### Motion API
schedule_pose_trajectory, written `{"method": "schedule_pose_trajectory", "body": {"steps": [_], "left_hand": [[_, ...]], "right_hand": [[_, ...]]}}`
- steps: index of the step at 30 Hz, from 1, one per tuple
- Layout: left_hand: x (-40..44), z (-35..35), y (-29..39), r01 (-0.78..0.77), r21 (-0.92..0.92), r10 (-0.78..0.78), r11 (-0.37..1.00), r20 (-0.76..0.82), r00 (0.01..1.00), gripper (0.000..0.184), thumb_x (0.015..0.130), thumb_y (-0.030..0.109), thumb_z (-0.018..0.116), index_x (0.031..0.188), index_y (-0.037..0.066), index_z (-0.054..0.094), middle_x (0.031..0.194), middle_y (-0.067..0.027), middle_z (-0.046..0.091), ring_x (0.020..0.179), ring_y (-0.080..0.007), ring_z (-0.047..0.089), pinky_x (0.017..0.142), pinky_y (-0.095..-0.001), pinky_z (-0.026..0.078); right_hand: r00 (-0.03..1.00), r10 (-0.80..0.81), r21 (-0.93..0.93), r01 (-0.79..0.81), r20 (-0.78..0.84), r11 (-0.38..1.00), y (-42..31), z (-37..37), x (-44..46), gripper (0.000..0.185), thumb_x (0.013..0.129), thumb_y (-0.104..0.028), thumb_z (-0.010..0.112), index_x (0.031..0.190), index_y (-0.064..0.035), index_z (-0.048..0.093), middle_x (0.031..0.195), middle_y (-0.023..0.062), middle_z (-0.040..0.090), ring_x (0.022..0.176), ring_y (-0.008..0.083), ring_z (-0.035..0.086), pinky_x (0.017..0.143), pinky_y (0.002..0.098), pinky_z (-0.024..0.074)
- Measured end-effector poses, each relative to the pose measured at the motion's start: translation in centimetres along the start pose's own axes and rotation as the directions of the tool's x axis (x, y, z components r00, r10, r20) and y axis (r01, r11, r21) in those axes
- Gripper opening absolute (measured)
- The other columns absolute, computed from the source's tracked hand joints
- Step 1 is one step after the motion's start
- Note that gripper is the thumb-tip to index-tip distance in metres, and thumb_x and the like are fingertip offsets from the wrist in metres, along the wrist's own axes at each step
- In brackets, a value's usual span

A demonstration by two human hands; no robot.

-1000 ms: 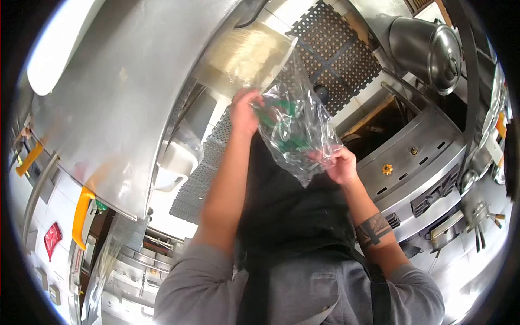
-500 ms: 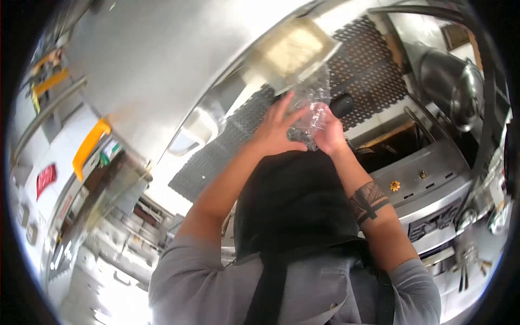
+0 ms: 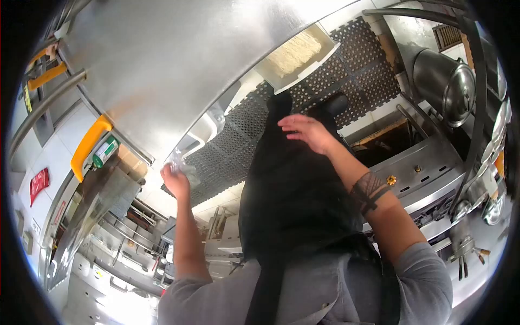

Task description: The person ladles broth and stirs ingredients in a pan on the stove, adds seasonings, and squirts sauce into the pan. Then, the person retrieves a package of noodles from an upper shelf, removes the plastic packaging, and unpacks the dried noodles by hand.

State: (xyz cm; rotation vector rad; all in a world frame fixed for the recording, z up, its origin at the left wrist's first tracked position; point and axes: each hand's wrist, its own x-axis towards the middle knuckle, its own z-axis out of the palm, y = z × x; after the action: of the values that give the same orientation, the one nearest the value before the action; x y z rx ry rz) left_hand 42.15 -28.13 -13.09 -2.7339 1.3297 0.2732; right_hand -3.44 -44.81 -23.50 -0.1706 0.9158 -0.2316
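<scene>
My left hand (image 3: 176, 181) is closed around a crumpled clear plastic bag (image 3: 189, 172), off to the left beside the edge of the steel worktop (image 3: 151, 70). Part of the bag hangs past my fingers, over the dark floor mat. In front of my dark apron (image 3: 295, 189) is my right hand (image 3: 310, 133), its fingers stretched out and nothing in them. Beyond it, at the worktop edge, a pale bin (image 3: 310, 71) holds a light, floury powder (image 3: 295, 51).
Black perforated mats (image 3: 363, 65) cover the floor. A steel stove (image 3: 417, 179) with knobs stands on the right, near a large metal pot (image 3: 447, 86). A yellow handle (image 3: 89, 146) and a green-labelled container (image 3: 105, 151) are at left.
Both hands were together on the clear plastic bag near the bin. My left hand has carried the bag to the left; my right hand has let go and drawn back slightly.
</scene>
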Motion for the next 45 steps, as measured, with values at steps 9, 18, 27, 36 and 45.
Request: {"method": "schedule_pose_trajectory", "body": {"steps": [9, 18, 27, 36, 45], "left_hand": [[17.4, 21.6, -14.6, -0.275, -0.063, 0.281, 0.959, 0.328, 0.902, 0.059, 0.095, 0.036, 0.065, 0.142, 0.003, 0.057, 0.146, -0.0223, 0.056, 0.137, -0.0276, 0.053, 0.11, -0.0381, 0.042], [12.7, 6.4, 0.6, 0.465, -0.283, -0.153, 0.839, 0.697, 0.701, 0.065, 0.096, 0.035, 0.067, 0.149, 0.002, 0.049, 0.148, -0.0168, 0.054, 0.137, -0.027, 0.05, 0.112, -0.0381, 0.039], [14.3, 8.6, 4.6, 0.019, -0.219, 0.134, 0.976, 0.659, 0.74, 0.049, 0.1, 0.029, 0.059, 0.14, 0.001, 0.058, 0.144, -0.0145, 0.059, 0.135, -0.0257, 0.052, 0.109, -0.0366, 0.04], [2.9, -1.4, 10.2, -0.395, -0.254, 0.444, 0.883, 0.18, 0.878, 0.013, 0.09, 0.006, 0.069, 0.102, 0.002, 0.069, 0.105, -0.0158, 0.071, 0.101, -0.0318, 0.069, 0.092, -0.0408, 0.054], [8.5, 18.5, 39.5, 0.498, -0.633, 0.016, 0.592, 0.627, 0.779, 0.071, 0.091, 0.036, 0.075, 0.138, -0.011, 0.051, 0.132, -0.0259, 0.062, 0.125, -0.0313, 0.06, 0.105, -0.0375, 0.047]], "right_hand": [[0.686, -0.495, -0.584, 0.124, -0.533, 0.802, -10.0, -6.9, 12.3, 0.061, 0.089, -0.019, 0.07, 0.141, 0.0039, 0.048, 0.126, 0.0217, 0.063, 0.127, 0.0362, 0.056, 0.108, 0.0401, 0.0445], [0.563, -0.6, -0.741, -0.033, -0.568, 0.671, -10.4, -8.1, 17.1, 0.047, 0.076, -0.016, 0.073, 0.119, -0.0002, 0.061, 0.118, 0.0296, 0.061, 0.124, 0.0467, 0.053, 0.105, 0.0469, 0.0467], [0.516, -0.824, -0.903, 0.201, -0.232, 0.38, -4.3, -4.0, 16.3, 0.041, 0.072, 0.0, 0.075, 0.11, -0.0053, 0.061, 0.125, 0.022, 0.056, 0.12, 0.0442, 0.052, 0.101, 0.0468, 0.0475], [0.491, -0.798, -0.817, 0.256, -0.351, 0.517, -6.0, -5.6, 16.9, 0.031, 0.081, -0.001, 0.063, 0.11, -0.0059, 0.056, 0.118, 0.0222, 0.055, 0.108, 0.0443, 0.059, 0.092, 0.0471, 0.0515], [0.466, -0.841, -0.832, 0.323, -0.275, 0.452, -4.3, -1.5, 15.1, 0.027, 0.079, -0.005, 0.067, 0.104, -0.0015, 0.056, 0.102, 0.0208, 0.06, 0.102, 0.043, 0.061, 0.086, 0.0507, 0.0493]]}}
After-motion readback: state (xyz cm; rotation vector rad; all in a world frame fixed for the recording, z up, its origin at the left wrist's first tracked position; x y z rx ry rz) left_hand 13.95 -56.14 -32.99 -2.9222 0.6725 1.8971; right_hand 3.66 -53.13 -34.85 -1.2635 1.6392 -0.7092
